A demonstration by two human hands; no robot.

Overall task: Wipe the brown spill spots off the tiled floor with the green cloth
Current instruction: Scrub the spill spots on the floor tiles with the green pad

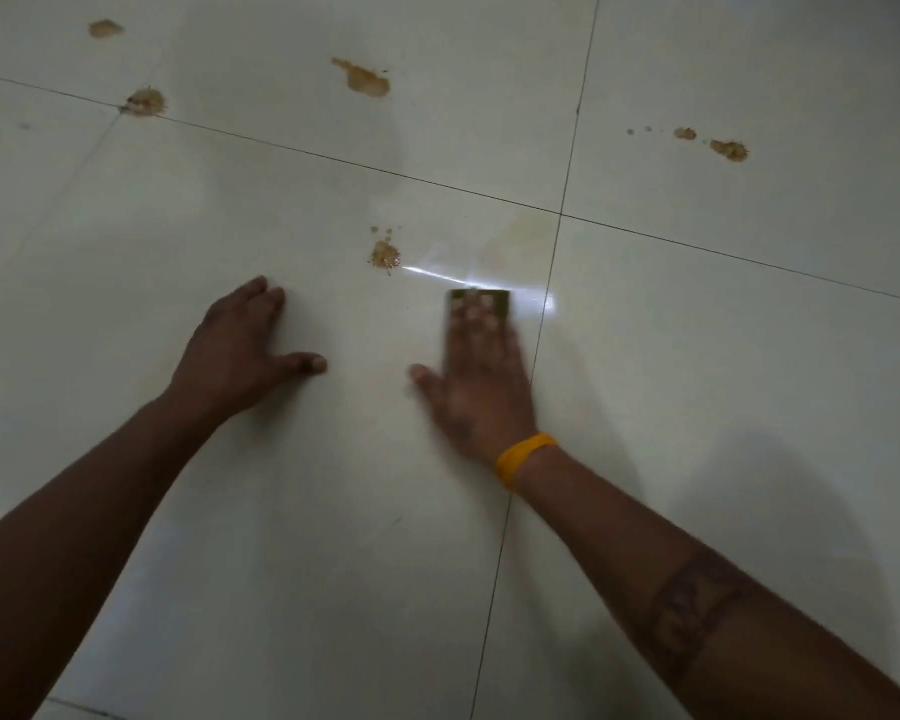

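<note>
Pale glossy tiled floor [697, 356] with dark grout lines carries scattered brown spill spots [384, 254], the nearest lying just beyond and between the two hands. The right hand [476, 371], blurred, presses flat with fingers spread on the green cloth [479, 299], whose far edge peeks out past the fingertips. A yellow wristband [523, 459] circles that wrist. The left hand [245, 350] rests splayed and empty on the tile, well apart from the cloth.
</note>
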